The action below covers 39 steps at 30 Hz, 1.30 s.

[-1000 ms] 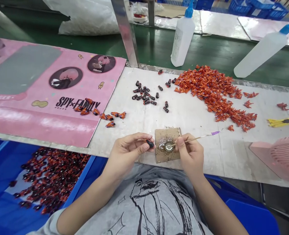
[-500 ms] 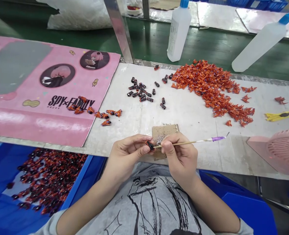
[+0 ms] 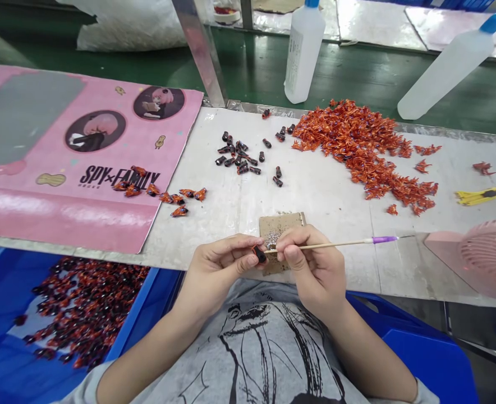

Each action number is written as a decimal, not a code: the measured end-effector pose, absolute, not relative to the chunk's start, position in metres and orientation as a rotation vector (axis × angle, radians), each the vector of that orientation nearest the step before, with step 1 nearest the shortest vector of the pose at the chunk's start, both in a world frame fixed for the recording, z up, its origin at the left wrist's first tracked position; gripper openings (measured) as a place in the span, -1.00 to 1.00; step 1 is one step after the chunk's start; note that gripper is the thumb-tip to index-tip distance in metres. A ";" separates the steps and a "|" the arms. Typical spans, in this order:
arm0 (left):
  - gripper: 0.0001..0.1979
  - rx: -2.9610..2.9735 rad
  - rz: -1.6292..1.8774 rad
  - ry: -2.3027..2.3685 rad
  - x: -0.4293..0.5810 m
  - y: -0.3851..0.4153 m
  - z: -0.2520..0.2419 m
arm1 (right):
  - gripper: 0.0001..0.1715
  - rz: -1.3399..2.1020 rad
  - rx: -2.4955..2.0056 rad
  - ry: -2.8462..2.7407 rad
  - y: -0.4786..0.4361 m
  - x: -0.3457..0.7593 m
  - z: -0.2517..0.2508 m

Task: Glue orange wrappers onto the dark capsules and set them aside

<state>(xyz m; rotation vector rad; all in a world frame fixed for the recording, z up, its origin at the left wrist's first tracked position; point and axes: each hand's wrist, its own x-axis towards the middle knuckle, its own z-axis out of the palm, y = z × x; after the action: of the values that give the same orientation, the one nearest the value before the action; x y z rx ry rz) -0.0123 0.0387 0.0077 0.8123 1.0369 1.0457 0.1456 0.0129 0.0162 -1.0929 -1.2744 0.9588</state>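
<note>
Between the fingertips of my left hand [image 3: 218, 269] is pinched a small black-and-orange plastic part [image 3: 259, 254]. My right hand [image 3: 313, 264] grips a thin wooden stick [image 3: 336, 244] with a purple tip and fine needle at its far end. The stick's near end points at the small part; I cannot tell whether they touch. Under my fingers lies a brown cardboard piece [image 3: 282, 223] with shiny wet spots. Several loose black parts [image 3: 239, 157] lie beyond my hands, and a heap of orange spiky pieces [image 3: 357, 140] lies to the right of them.
Joined orange-and-black pieces [image 3: 178, 198] lie left, partly on a pink printed sheet [image 3: 147, 224]. A blue bin [image 3: 125, 331] of similar pieces stands below left. Two white bottles [image 3: 304, 56] stand behind a metal post [image 3: 201, 50]. At right are a pink fan [image 3: 490, 252] and yellow strips [image 3: 483, 196].
The right hand has shifted slightly right with the stick, whose purple end now sits farther right and straighter. The small part in my left hand has turned a little. The view has moved slightly.
</note>
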 end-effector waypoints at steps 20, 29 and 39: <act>-0.79 0.929 0.992 0.966 -0.010 0.037 0.006 | -0.60 1.063 -1.103 -1.168 0.014 0.145 0.010; -0.79 0.894 0.979 0.975 -0.008 0.035 0.006 | -0.58 1.008 -1.097 -1.197 0.014 0.146 0.012; -0.77 0.852 1.008 1.014 -0.018 0.037 0.002 | -0.58 0.307 -1.429 -1.182 0.036 0.246 -0.002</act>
<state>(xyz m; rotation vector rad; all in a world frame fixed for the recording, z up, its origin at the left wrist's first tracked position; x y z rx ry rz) -0.0176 0.0366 0.0016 0.8516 1.0139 1.0079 0.2457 0.0360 -0.0022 -1.4292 -1.1817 0.3072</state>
